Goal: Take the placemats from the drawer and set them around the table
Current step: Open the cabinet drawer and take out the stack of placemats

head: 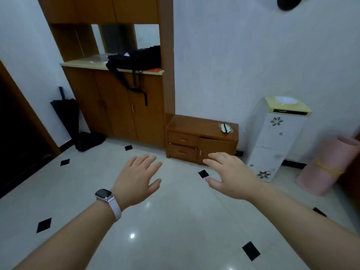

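Note:
A low wooden cabinet [201, 140] stands against the white wall, with two closed drawers on its left side, the upper drawer [182, 138] above the lower drawer [183, 152], and a small door on its right. Both arms stretch forward over the tiled floor. My left hand [137, 179], a watch with a white band on its wrist, is held flat with straight fingers, short of the cabinet. My right hand [229, 176] is also flat and empty, its fingertips in front of the cabinet's door. No placemats and no table are in view.
A tall wooden wall unit [116, 102] with a black bag [136, 59] on its counter stands left of the cabinet. A white water dispenser [272, 141] and a rolled pink mat [329, 164] stand to the right. A black umbrella [66, 112] leans at left.

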